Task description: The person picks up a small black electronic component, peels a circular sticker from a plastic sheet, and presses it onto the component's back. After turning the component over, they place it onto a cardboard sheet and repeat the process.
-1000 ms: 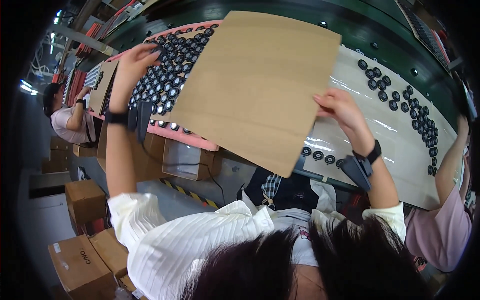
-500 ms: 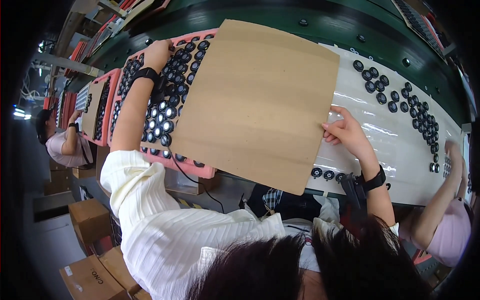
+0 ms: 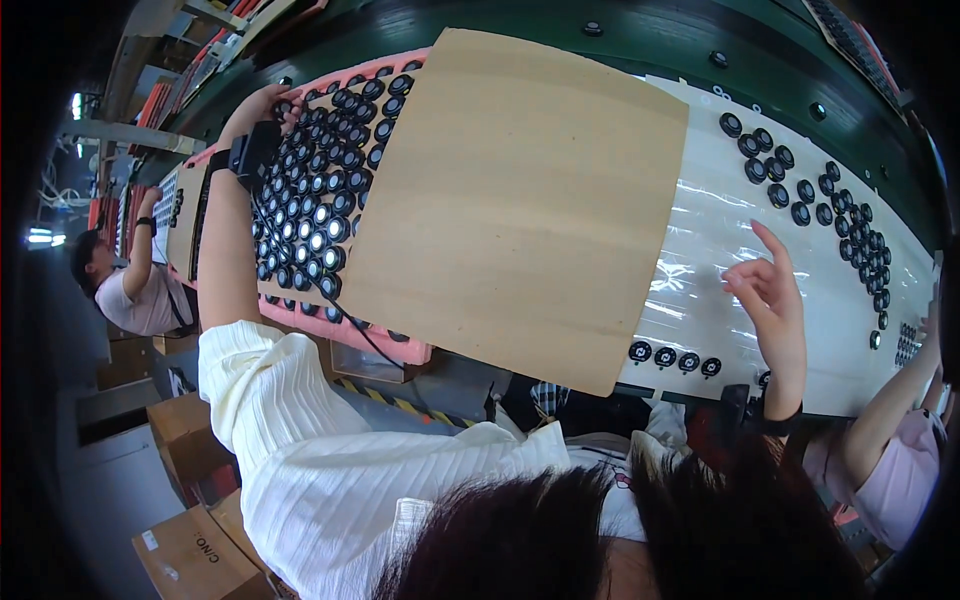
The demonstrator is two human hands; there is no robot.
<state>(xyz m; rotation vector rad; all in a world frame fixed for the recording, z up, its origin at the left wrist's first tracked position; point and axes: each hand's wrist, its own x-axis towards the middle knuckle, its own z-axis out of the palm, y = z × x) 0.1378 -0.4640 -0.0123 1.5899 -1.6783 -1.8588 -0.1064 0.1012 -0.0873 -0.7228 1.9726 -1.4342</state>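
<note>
My left hand (image 3: 262, 112) is at the far left corner of a pink tray (image 3: 400, 345), its fingers closed round a small round black part (image 3: 284, 109). Below it, many similar black parts with pale centres (image 3: 318, 240) stand in close rows on the tray. A big brown cardboard sheet (image 3: 520, 210) covers the tray's right side and reaches onto the white mat. Off to the right, my right hand (image 3: 775, 300) hovers over the mat (image 3: 700, 230), holding nothing, index finger stretched and the others loosely bent. It is apart from the sheet.
More round black parts (image 3: 850, 225) lie scattered on the mat's right side, and several line its near edge (image 3: 665, 356). A green conveyor belt (image 3: 660, 50) runs behind. Co-workers sit at far left (image 3: 145, 290) and right (image 3: 890, 470). Cardboard boxes (image 3: 200, 560) stand at lower left.
My right hand has let go of the cardboard sheet's right edge and moved right over the mat. My left hand has shifted left along the tray's far edge.
</note>
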